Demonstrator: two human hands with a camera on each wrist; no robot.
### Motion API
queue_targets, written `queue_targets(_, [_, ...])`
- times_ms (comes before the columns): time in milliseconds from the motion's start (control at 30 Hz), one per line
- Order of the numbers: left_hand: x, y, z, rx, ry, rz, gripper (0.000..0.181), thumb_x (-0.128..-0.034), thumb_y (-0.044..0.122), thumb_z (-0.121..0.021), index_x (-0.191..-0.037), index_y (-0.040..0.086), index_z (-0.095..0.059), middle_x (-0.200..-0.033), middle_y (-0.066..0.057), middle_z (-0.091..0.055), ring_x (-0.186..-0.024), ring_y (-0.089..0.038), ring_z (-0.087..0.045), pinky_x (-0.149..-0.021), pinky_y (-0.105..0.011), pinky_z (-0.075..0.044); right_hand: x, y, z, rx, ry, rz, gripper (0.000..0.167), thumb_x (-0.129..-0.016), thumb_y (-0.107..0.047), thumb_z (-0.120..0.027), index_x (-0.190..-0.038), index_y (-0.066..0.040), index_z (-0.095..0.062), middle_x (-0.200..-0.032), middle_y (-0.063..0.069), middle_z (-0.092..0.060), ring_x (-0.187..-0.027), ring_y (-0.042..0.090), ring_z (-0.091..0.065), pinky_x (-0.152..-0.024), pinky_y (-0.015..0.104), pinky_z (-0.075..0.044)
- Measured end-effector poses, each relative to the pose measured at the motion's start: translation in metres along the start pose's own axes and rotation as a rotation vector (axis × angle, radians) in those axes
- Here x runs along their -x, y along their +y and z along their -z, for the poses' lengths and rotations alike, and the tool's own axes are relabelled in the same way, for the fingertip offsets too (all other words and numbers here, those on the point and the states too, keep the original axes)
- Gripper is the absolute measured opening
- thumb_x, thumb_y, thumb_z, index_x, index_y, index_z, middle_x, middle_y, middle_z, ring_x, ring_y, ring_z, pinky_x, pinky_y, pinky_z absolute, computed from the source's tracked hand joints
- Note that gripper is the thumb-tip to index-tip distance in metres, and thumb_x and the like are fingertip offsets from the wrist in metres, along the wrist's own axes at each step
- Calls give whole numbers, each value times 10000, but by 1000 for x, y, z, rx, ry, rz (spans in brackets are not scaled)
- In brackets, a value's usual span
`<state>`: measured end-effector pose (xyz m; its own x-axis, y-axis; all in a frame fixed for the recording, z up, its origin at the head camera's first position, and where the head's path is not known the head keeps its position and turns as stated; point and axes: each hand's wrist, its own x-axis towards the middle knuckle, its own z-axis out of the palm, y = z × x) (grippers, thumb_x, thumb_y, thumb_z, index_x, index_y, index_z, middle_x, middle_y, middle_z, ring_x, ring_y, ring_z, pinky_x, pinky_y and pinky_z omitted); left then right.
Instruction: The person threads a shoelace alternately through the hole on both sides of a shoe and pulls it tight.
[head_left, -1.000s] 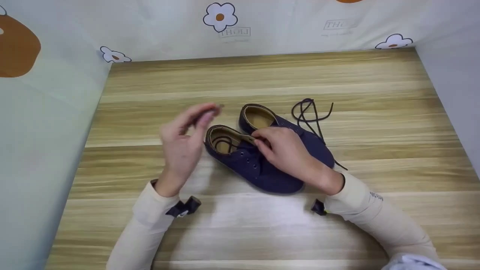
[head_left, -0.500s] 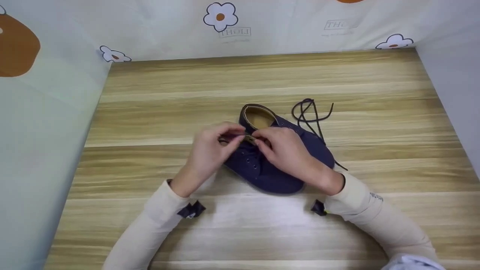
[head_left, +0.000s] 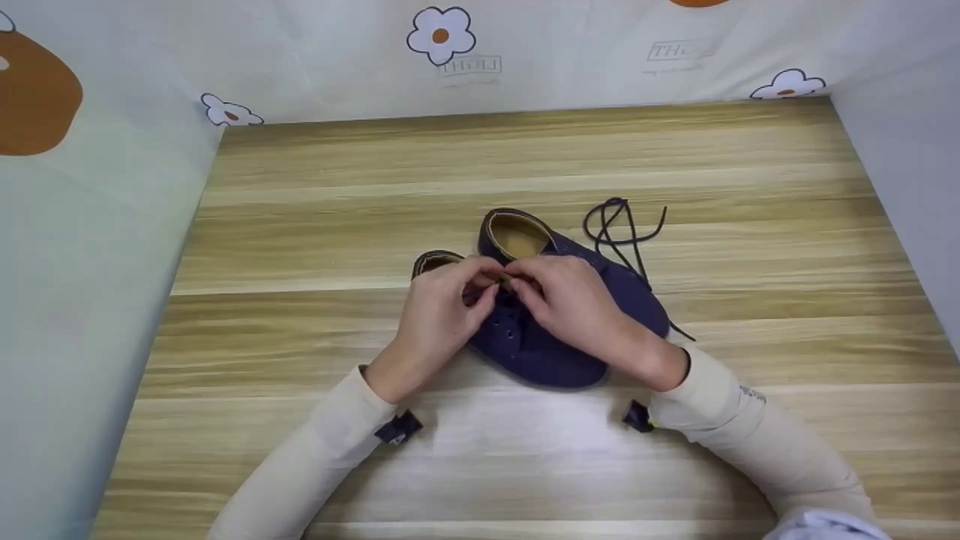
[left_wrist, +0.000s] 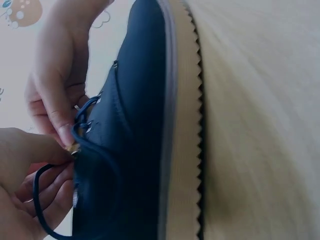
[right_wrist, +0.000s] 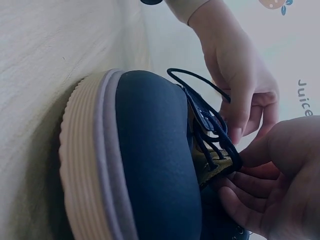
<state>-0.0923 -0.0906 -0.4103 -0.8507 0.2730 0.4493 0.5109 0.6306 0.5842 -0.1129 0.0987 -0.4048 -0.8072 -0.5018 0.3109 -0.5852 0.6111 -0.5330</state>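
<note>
Two navy lace-up shoes lie side by side, toes pointing to the lower right in the head view. My left hand (head_left: 442,311) is over the opening of the nearer shoe (head_left: 551,364), its thumb and fingers pinching a dark shoelace (left_wrist: 36,192) that loops out below them in the left wrist view. Opposite it, my right hand (head_left: 574,300) pinches the edge of that shoe's eyelet flap (right_wrist: 215,167), where the lace crosses. Both hands' fingertips almost meet at the flap. The lace tip is hidden by the fingers.
The farther shoe (head_left: 637,296) stands close behind the nearer one. Its loose lace (head_left: 634,238) lies tangled on the wood-grain tabletop (head_left: 337,180) to the right. A pale sheet with flower prints (head_left: 441,35) closes off the back and sides.
My left hand has come right and down from the left of the shoes to the nearer shoe's flap, meeting the right fingertips. My right hand has held its place on the flap.
</note>
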Motion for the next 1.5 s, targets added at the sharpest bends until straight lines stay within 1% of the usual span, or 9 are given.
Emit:
queue_targets(233, [0,4,-8,-221,43,2,226,-860,123,-727,-1085,129,-706,-833,-9,-741,-746,-149,-690,-676,-325,-560,1,-1,2,-19,2,-21,192,-950,-159,-641,-1107,-83,-722,-984,61,-770,-820,166,-724,-730,342,-571])
queue_targets(467, [-11,-1,3,-327,-164,65,195,-924,274,-685,-1063,145,-731,-965,-59,-628,-888,-262,-511,-789,-385,-441,3,-1,2,-43,-18,-62,128,-910,-142,-687,-1013,-84,-639,-876,49,-756,-765,139,-723,-691,305,-578])
queue_targets(600, [-19,-9,10,-306,-306,-30,162,-939,254,-664,-1041,139,-716,-1085,-83,-549,-991,-285,-437,-858,-436,-377,5,-1,2,-24,-22,-46,92,-890,-159,-714,-935,-106,-654,-838,32,-751,-742,133,-713,-677,302,-565])
queue_targets(767, [-23,-14,12,-118,-429,-70,165,-983,169,-587,-1080,110,-707,-1140,-75,-584,-1050,-280,-447,-939,-471,-362,5,0,0,-40,-17,-38,71,-889,-168,-719,-900,-113,-676,-823,22,-754,-722,119,-710,-649,280,-561])
queue_targets(967, [-24,-19,13,36,-452,1,151,-954,140,-624,-1054,140,-737,-1050,-44,-610,-1056,-258,-461,-960,-452,-354,6,1,-1,-48,-12,-29,60,-890,-166,-715,-887,-113,-686,-806,20,-757,-702,115,-708,-629,276,-554])
queue_targets(1100, [-27,-23,14,12,-453,-92,141,-946,147,-638,-1060,141,-720,-1052,-27,-627,-1040,-232,-496,-948,-395,-418,6,1,-1,-54,-16,-34,52,-889,-161,-713,-882,-114,-690,-792,16,-756,-691,114,-704,-619,274,-545])
queue_targets(1267, [-28,-29,11,-83,-350,-231,157,-903,256,-700,-1016,150,-717,-995,-10,-624,-944,-195,-528,-820,-334,-500,6,1,-2,-68,-30,-47,50,-894,-158,-703,-878,-115,-684,-790,12,-753,-690,115,-699,-622,270,-541])
queue_targets(1400, [-30,-31,9,-143,-357,-238,212,-911,344,-674,-994,165,-753,-986,-9,-602,-933,-198,-497,-783,-336,-491,6,1,-1,-61,-22,-49,48,-891,-155,-704,-874,-117,-680,-787,11,-751,-690,115,-698,-625,274,-544])
queue_targets(1500, [-32,-33,9,-88,-421,-192,245,-930,353,-648,-1001,150,-766,-1025,-20,-612,-971,-201,-493,-837,-345,-473,6,1,-1,-56,-15,-49,54,-890,-160,-708,-870,-117,-682,-783,11,-750,-687,113,-697,-623,272,-544])
